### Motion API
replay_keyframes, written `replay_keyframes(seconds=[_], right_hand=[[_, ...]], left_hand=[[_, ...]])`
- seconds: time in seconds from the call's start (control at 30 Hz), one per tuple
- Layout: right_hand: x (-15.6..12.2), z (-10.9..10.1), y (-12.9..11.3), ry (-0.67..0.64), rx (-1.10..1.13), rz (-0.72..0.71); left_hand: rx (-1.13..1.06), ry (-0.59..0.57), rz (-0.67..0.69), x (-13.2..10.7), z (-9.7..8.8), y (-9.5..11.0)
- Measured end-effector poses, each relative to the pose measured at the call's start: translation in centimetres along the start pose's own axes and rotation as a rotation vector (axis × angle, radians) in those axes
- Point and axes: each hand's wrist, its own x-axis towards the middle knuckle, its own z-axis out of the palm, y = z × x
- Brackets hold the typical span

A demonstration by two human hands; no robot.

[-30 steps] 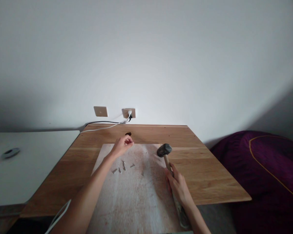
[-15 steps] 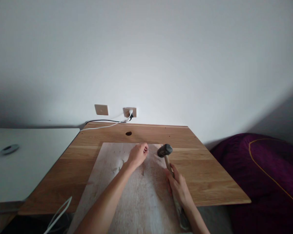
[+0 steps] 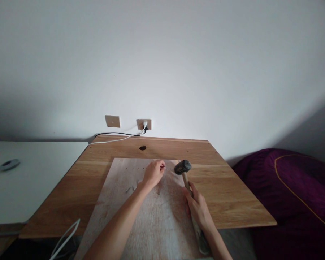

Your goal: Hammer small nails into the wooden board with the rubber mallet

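Note:
My right hand [image 3: 197, 207] is wrapped round the wooden handle of a hammer [image 3: 183, 167]. The dark, blocky hammer head hovers over the far right corner of a pale wooden board [image 3: 151, 231]. To its left, my left hand [image 3: 154, 173] is in a pinch low over the board's far part. Whatever its fingertips hold is too small to make out. Small shiny pieces [image 3: 128, 189] resembling nails lie on the board left of my left wrist, partly hidden by it. A row of dark dots [image 3: 133, 168] runs along the board's far side.
Beneath the board is a brown wooden tabletop [image 3: 227, 195] with a cable hole [image 3: 142, 148]. White and black cables [image 3: 116, 139] run to a wall socket [image 3: 148, 125]. A white table [image 3: 38, 180] adjoins at left, and a purple beanbag [image 3: 262, 187] sits at right.
My left hand has shifted very slightly to the right and tilted a little, uncovering more of the small pieces. The right hand and hammer look the same.

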Motion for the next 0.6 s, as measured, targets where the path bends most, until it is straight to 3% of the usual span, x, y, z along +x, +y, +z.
replay_keyframes(seconds=[0.3, 0.6], right_hand=[[-0.12, -0.03, -0.25, -0.035, -0.001, -0.006], [0.11, 0.07, 0.06, -0.028, 0.000, 0.006]], left_hand=[[0.032, 0.054, 0.010, -0.23, -0.14, -0.37], [0.017, 0.033, 0.026, -0.16, -0.59, -0.79]])
